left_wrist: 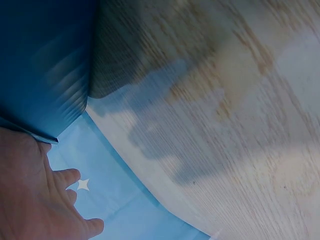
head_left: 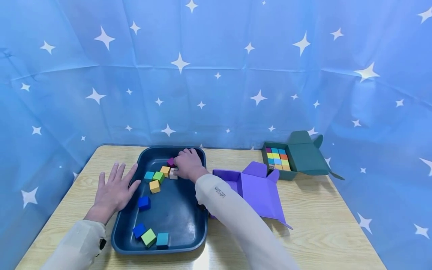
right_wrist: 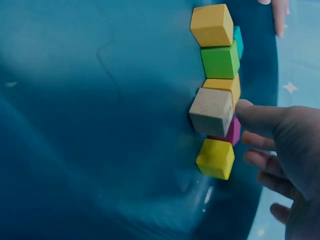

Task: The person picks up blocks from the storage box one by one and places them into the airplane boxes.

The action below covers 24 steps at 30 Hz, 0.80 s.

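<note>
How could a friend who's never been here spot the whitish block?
On the wooden table, find the big dark blue tray. Toward its far end, the whitish block sits beside an orange block, with a magenta block and a yellow block close by. Its pale colour sets it apart from those vivid neighbours.

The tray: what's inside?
Two orange cubes, two blue, two teal, two green, one white, one purple, one yellow. The right hand hides the yellow one from the head view; the tray floor under the cubes is covered.
</note>
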Each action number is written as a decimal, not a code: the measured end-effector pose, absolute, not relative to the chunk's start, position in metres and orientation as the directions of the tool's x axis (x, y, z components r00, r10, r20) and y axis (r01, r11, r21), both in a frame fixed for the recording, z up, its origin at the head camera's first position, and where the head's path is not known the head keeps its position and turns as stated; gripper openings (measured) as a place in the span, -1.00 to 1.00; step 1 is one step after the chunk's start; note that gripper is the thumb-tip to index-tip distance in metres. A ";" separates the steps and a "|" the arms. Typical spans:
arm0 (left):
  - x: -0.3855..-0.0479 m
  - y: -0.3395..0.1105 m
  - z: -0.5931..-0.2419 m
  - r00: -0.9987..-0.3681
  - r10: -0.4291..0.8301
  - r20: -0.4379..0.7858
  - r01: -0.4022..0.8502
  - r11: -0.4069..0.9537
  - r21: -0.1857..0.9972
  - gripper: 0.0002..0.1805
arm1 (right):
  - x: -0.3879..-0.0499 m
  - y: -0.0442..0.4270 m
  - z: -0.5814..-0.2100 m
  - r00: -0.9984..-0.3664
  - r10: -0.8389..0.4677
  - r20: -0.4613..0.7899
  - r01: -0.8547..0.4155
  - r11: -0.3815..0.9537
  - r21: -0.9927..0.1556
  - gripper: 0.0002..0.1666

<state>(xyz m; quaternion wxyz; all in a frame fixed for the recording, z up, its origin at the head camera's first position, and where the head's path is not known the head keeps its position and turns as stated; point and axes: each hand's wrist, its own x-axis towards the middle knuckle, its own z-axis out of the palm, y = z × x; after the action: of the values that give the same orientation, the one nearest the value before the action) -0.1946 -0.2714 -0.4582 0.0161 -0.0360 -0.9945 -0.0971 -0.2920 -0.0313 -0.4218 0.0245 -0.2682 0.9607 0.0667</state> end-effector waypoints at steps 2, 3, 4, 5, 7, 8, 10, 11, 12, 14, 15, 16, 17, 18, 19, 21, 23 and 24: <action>-0.195 -0.270 -0.458 -0.997 0.071 0.038 0.077 0.978 0.196 -0.24 | -0.293 -0.032 -0.425 -0.859 -0.505 -0.087 -0.512 0.852 0.110 -0.62; -0.194 -0.270 -0.458 -0.997 0.072 0.038 0.078 0.977 0.199 -0.24 | -0.294 -0.033 -0.426 -0.859 -0.504 -0.088 -0.511 0.853 0.106 -0.64; -0.195 -0.269 -0.458 -0.996 0.075 0.038 0.081 0.976 0.203 -0.24 | -0.294 -0.033 -0.428 -0.859 -0.504 -0.089 -0.511 0.853 0.104 -0.66; -0.195 -0.269 -0.458 -0.996 0.077 0.037 0.082 0.976 0.202 -0.24 | -0.294 -0.033 -0.430 -0.860 -0.503 -0.091 -0.510 0.854 0.104 -0.67; -0.195 -0.267 -0.457 -0.996 0.079 0.035 0.084 0.976 0.202 -0.24 | -0.296 -0.034 -0.434 -0.861 -0.500 -0.095 -0.508 0.855 0.109 -0.67; -0.195 -0.267 -0.457 -0.996 0.080 0.034 0.086 0.975 0.204 -0.25 | -0.297 -0.034 -0.436 -0.862 -0.498 -0.096 -0.507 0.854 0.118 -0.67; -0.195 -0.266 -0.457 -0.996 0.082 0.033 0.087 0.976 0.202 -0.25 | -0.298 -0.035 -0.440 -0.866 -0.491 -0.096 -0.500 0.856 0.130 -0.65; -0.195 -0.265 -0.456 -0.996 0.081 0.034 0.087 0.976 0.198 -0.25 | -0.299 -0.035 -0.442 -0.868 -0.488 -0.095 -0.497 0.858 0.133 -0.65; -0.195 -0.265 -0.456 -0.996 0.081 0.033 0.086 0.977 0.197 -0.25 | -0.299 -0.036 -0.443 -0.868 -0.488 -0.094 -0.497 0.858 0.132 -0.64; -0.195 -0.266 -0.456 -0.996 0.081 0.032 0.086 0.977 0.196 -0.25 | -0.299 -0.037 -0.445 -0.868 -0.488 -0.091 -0.496 0.859 0.125 -0.63; -0.195 -0.266 -0.456 -0.996 0.081 0.031 0.085 0.977 0.194 -0.25 | -0.299 -0.038 -0.445 -0.869 -0.487 -0.091 -0.495 0.861 0.120 -0.63; -0.195 -0.267 -0.456 -0.996 0.081 0.029 0.085 0.977 0.194 -0.25 | -0.298 -0.038 -0.445 -0.869 -0.486 -0.092 -0.495 0.861 0.117 -0.62; -0.194 -0.267 -0.456 -0.996 0.081 0.029 0.085 0.977 0.194 -0.25 | -0.298 -0.039 -0.446 -0.869 -0.486 -0.094 -0.495 0.862 0.114 -0.62; -0.194 -0.267 -0.456 -0.996 0.080 0.026 0.084 0.977 0.196 -0.25 | -0.298 -0.039 -0.446 -0.868 -0.487 -0.096 -0.495 0.861 0.113 -0.61; -0.194 -0.268 -0.456 -0.997 0.079 0.026 0.083 0.977 0.198 -0.25 | -0.298 -0.040 -0.446 -0.868 -0.487 -0.096 -0.496 0.861 0.114 -0.61; -0.194 -0.269 -0.456 -0.997 0.076 0.028 0.080 0.978 0.192 -0.24 | -0.298 -0.040 -0.444 -0.866 -0.492 -0.091 -0.500 0.858 0.118 -0.61; -0.194 -0.270 -0.457 -0.997 0.073 0.030 0.077 0.978 0.193 -0.24 | -0.296 -0.040 -0.442 -0.861 -0.502 -0.084 -0.509 0.852 0.120 -0.62; -0.194 -0.270 -0.457 -0.997 0.071 0.030 0.075 0.978 0.193 -0.24 | -0.296 -0.040 -0.440 -0.857 -0.508 -0.080 -0.515 0.849 0.121 -0.62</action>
<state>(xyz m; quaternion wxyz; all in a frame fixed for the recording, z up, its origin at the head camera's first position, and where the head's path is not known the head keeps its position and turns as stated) -0.1941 -0.2703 -0.4572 0.0116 -0.0367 -0.9945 -0.0973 -0.2956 -0.0397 -0.4401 0.0224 -0.2660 0.9612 0.0691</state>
